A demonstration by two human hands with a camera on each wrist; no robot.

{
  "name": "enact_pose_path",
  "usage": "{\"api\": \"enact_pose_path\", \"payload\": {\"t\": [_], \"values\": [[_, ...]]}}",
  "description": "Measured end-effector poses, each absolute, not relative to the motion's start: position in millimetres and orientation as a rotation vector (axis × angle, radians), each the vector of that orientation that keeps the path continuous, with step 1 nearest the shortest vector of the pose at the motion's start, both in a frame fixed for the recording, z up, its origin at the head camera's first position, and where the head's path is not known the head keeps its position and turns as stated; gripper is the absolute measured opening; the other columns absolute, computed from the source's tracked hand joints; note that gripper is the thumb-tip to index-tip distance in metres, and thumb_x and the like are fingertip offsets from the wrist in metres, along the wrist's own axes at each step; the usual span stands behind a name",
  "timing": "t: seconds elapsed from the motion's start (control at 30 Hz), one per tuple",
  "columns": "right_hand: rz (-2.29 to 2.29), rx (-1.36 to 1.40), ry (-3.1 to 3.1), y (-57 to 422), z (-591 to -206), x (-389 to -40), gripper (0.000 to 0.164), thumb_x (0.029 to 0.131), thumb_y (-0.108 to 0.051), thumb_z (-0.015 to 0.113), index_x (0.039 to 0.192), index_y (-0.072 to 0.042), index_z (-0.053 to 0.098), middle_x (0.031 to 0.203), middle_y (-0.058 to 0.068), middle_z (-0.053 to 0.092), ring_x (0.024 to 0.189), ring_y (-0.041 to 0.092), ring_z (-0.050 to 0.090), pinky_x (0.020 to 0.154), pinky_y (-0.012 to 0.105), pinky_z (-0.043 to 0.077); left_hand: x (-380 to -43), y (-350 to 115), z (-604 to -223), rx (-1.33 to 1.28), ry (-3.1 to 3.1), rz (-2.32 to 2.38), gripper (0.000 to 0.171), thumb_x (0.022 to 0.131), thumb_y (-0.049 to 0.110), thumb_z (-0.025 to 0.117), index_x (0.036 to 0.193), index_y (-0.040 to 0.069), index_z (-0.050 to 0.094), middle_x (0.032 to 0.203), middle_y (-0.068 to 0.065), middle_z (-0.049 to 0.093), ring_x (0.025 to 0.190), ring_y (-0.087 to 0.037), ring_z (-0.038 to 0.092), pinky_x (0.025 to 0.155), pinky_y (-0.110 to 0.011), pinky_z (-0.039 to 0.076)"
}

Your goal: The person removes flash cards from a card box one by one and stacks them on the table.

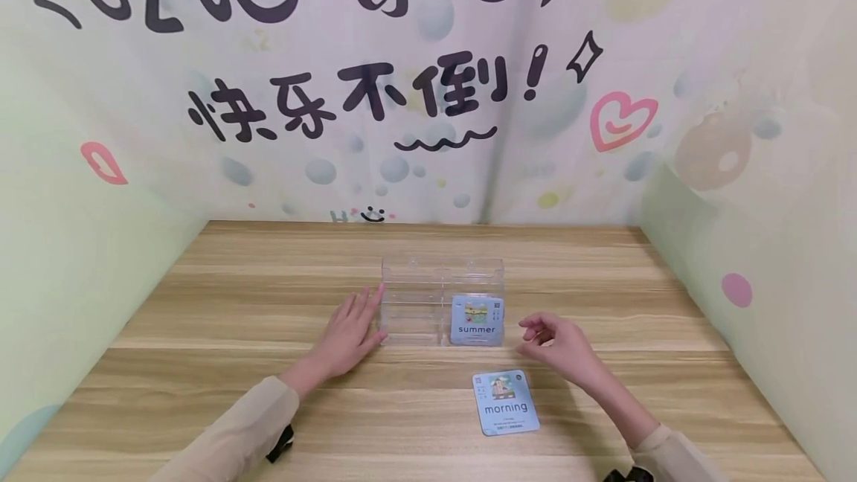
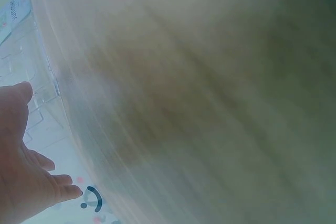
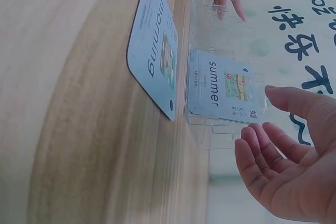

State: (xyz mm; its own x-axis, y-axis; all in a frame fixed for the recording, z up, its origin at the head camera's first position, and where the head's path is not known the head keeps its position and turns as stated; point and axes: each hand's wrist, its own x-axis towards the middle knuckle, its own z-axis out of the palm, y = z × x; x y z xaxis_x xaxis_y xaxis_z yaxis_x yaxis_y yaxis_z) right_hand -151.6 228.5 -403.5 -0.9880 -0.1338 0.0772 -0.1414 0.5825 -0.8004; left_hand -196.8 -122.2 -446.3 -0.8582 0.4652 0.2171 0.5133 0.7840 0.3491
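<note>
A clear plastic rack (image 1: 411,303) with two columns of pockets stands on the table. In its lower right pocket sits a blue card (image 1: 477,320) printed "summer". My left hand (image 1: 348,335) is spread out at the rack's left side, its fingertips right at the edge. Just right of the "summer" card hovers my right hand (image 1: 561,348), fingers loosely bent, with nothing between thumb and fingers in the right wrist view. A second blue card (image 1: 506,403), printed "morning", lies face up on the table in front of the rack.
The wood-grain table (image 1: 268,296) meets a printed cloth backdrop (image 1: 375,169) with large dark lettering behind the rack. Pale green side walls (image 1: 60,266) bound the table to the left and right.
</note>
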Motion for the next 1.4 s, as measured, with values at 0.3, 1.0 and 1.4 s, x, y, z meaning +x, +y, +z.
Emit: {"api": "enact_pose_path", "payload": {"t": [0.3,1.0,1.4], "values": [[1.419,0.286,-2.722,226,-407,-161,0.037,0.072,-0.006,0.074,0.103,0.006,0.060,0.086,0.015,0.061,0.073,0.014,0.056,0.061,0.022,0.048,-197,-121,-447,-0.790,-2.832,-0.612,0.074,0.091,0.030,0.055,0.146,0.010,0.010,0.141,-0.031,0.025,0.125,-0.052,0.024,0.099,-0.062,0.023],[1.440,0.298,-2.596,211,-397,-167,0.041,0.071,0.000,0.074,0.106,0.010,0.056,0.091,0.016,0.059,0.083,0.033,0.056,0.064,0.026,0.051,-198,-122,-448,-0.806,-2.843,-0.615,0.076,0.091,0.030,0.054,0.146,0.010,0.006,0.142,-0.030,0.022,0.127,-0.052,0.021,0.100,-0.063,0.021],[1.438,0.302,-2.576,212,-407,-176,0.044,0.071,-0.006,0.076,0.108,0.007,0.056,0.100,0.019,0.060,0.091,0.032,0.055,0.071,0.036,0.051,-199,-122,-447,-0.807,-2.840,-0.604,0.076,0.091,0.031,0.054,0.146,0.009,0.007,0.142,-0.031,0.022,0.126,-0.052,0.022,0.100,-0.063,0.022]]}}
